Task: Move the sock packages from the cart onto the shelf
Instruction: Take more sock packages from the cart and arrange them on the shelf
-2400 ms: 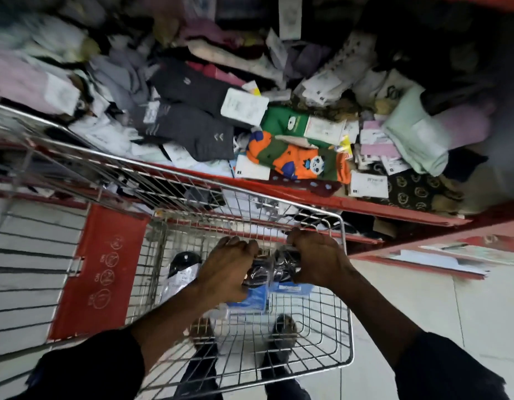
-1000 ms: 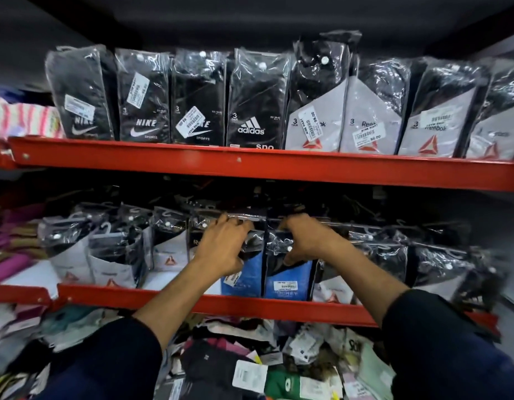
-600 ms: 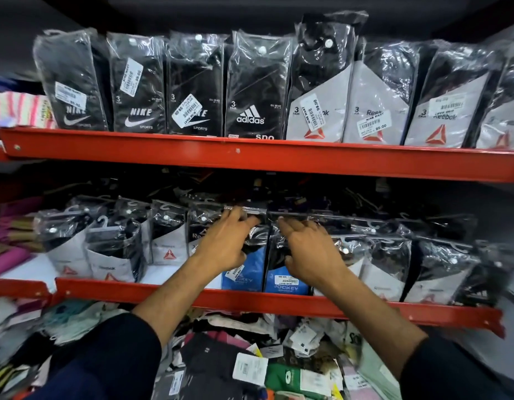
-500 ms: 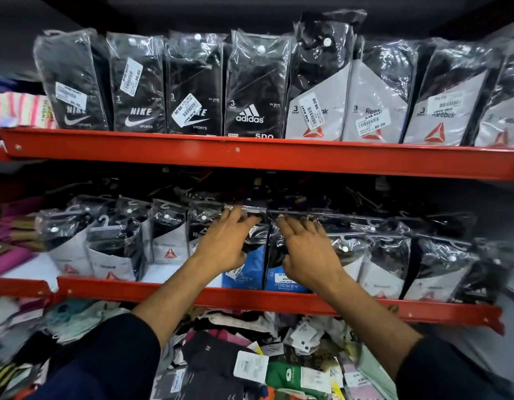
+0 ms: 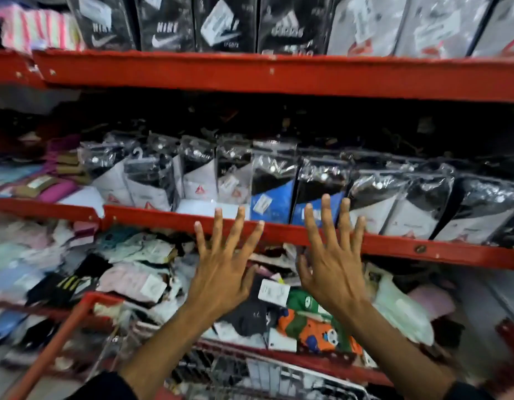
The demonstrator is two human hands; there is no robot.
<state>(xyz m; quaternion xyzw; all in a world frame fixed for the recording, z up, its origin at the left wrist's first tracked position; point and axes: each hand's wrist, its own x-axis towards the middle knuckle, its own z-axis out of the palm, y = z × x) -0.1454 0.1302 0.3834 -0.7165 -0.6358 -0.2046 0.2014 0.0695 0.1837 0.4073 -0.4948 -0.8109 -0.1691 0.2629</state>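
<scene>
Sock packs (image 5: pixel 274 194), two with blue cards, upright side by side in the row on the middle shelf (image 5: pixel 163 219). Left hand (image 5: pixel 221 272) and right hand (image 5: pixel 335 267) in front of its red lip, fingers spread, empty. Cart (image 5: pixel 279 373) below.

Look to the orange-and-green panda socks (image 5: pixel 316 330) — just above them lies a white price tag (image 5: pixel 274 292), to their right a pale green bundle (image 5: pixel 400 313), far left pink folded socks (image 5: pixel 126 280).

Glossy crinkled plastic sock packages (image 5: pixel 274 186), red painted metal shelf (image 5: pixel 279 79), chipped
</scene>
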